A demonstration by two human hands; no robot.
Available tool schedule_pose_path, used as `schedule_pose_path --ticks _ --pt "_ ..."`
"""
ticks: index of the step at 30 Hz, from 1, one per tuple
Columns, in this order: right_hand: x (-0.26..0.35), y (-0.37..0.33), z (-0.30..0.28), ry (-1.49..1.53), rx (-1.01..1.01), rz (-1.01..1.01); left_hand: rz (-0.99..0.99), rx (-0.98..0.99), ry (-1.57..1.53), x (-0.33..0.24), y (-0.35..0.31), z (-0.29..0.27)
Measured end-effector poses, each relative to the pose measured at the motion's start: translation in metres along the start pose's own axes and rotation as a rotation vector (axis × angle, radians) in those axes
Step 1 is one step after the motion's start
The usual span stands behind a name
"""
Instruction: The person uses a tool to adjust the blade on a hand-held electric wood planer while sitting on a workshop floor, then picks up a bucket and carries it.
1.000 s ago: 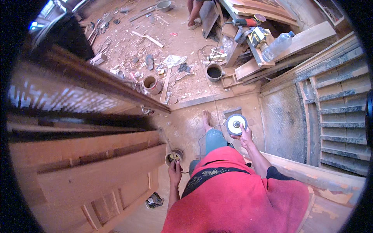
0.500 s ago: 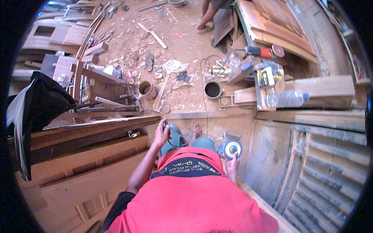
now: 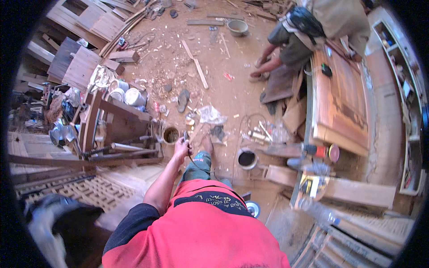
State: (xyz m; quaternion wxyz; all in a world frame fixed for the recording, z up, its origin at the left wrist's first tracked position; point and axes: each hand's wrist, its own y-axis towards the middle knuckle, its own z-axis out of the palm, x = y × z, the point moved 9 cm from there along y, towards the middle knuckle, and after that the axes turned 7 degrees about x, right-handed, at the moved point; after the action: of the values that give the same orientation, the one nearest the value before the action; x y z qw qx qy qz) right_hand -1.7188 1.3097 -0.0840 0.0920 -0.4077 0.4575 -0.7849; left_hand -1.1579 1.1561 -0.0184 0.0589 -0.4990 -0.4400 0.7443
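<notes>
My left hand point(image 3: 182, 149) is stretched forward, its fingers closed around a dark power cord point(image 3: 191, 159). A small dark end pokes out above the fingers, and the cord loops back across my leg toward my waist. At the right edge of my red shirt shows the pale round disc of an angle grinder point(image 3: 253, 209). The rest of the grinder is mostly hidden behind the shirt, and so is my right hand. Just beyond my left hand stands a bucket point(image 3: 171, 135) with brownish contents. My bare foot point(image 3: 207, 145) is on the dusty floor.
A pot of dark liquid point(image 3: 247, 158) stands ahead to the right. Wooden frames point(image 3: 118, 123) are at left, beside white tubs point(image 3: 134, 97). Another person point(image 3: 290, 49) is by a wooden door panel point(image 3: 342, 105), with a red power tool point(image 3: 319, 151) nearby. Wood scraps and a sandal point(image 3: 183, 100) litter the floor.
I have stepped forward and turned somewhat. My left hand has moved forward with the cord. The grinder and my right hand have gone behind my shirt; more of the other person shows.
</notes>
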Motion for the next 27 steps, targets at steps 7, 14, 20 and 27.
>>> schedule_pose_path --ticks 7,14,20,27 --pt "0.03 0.076 0.226 -0.13 0.064 0.017 -0.027 -0.026 -0.035 -0.111 0.112 -0.04" --pt "0.029 0.131 0.411 -0.213 0.085 0.01 0.048 -0.14 -0.149 -0.252 0.199 -0.076" --pt "0.001 0.188 0.555 -0.273 0.029 -0.002 0.155 -0.157 -0.181 -0.365 0.285 -0.13" --pt "0.009 0.265 0.783 -0.407 0.011 -0.09 0.088 -0.252 -0.392 -0.438 0.386 -0.192"
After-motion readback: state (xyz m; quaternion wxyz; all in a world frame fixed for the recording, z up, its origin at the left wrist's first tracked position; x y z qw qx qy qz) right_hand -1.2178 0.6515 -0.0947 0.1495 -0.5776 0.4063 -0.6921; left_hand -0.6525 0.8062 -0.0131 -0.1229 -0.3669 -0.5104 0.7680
